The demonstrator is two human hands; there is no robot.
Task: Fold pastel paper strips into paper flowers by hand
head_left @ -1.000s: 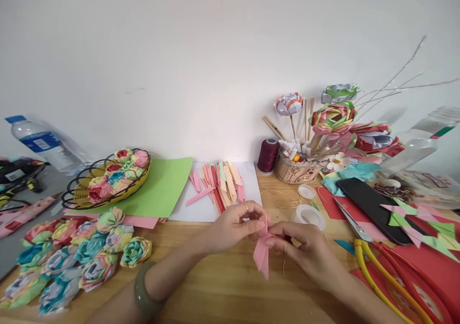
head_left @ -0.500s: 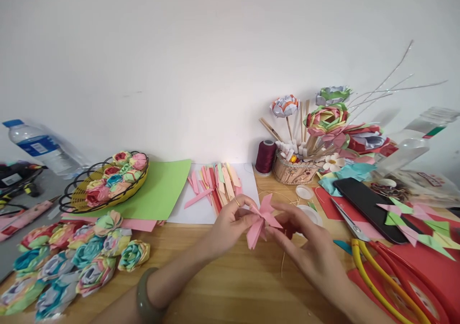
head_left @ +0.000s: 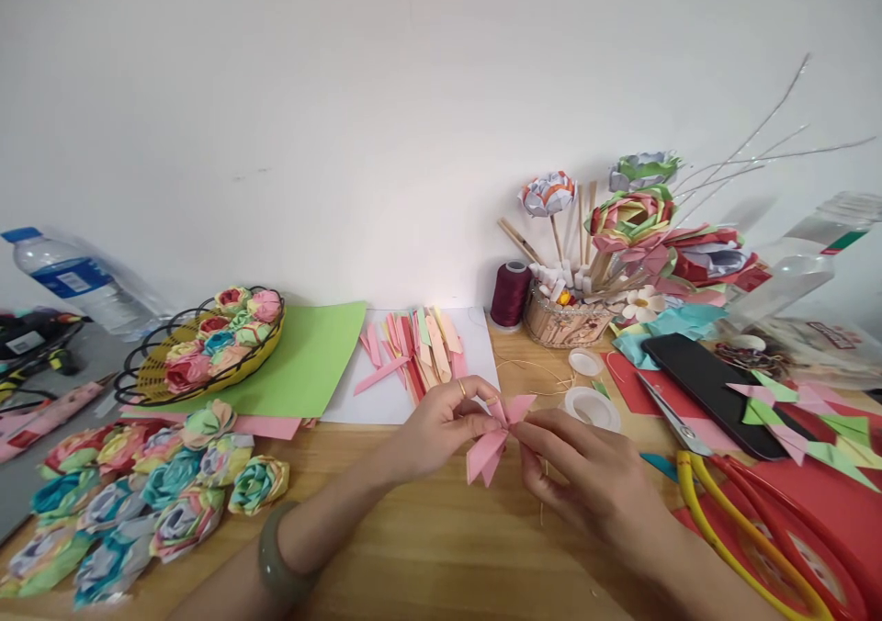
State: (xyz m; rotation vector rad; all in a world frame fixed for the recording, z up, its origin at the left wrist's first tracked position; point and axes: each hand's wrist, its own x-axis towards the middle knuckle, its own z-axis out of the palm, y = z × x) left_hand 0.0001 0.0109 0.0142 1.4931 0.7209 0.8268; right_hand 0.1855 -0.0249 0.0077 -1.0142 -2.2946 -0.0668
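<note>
A piece of folded pink paper [head_left: 486, 456] is held up between two hands, a little below and right of the frame's center, above the wooden surface [head_left: 413, 547]. The left hand [head_left: 441, 433], which wears a ring, has its grip closed on the paper, thumb and fingers pinching it from the left side. A green bangle [head_left: 276, 552] circles that wrist near the lower edge. The right hand [head_left: 596, 474] comes in from the lower right, its fingertips touching the paper near the middle; whether this grip is closed on it cannot be told.

Just above the left hand, folded paper strips [head_left: 420, 350] lie piled on a white sheet [head_left: 480, 396]. Left of that, a green sheet [head_left: 323, 355] lies under a yellow basket [head_left: 148, 378] filled with paper flowers. More loose paper flowers [head_left: 172, 479] are grouped at the lower left.

A white round dish [head_left: 593, 410] sits just above the right hand. Toward the upper right, a dark red spool [head_left: 510, 295] stands beside a decorated pot [head_left: 571, 329] of stemmed flowers. At the right, a black phone [head_left: 709, 391] lies diagonally near a scissor-like tool [head_left: 679, 419].
</note>
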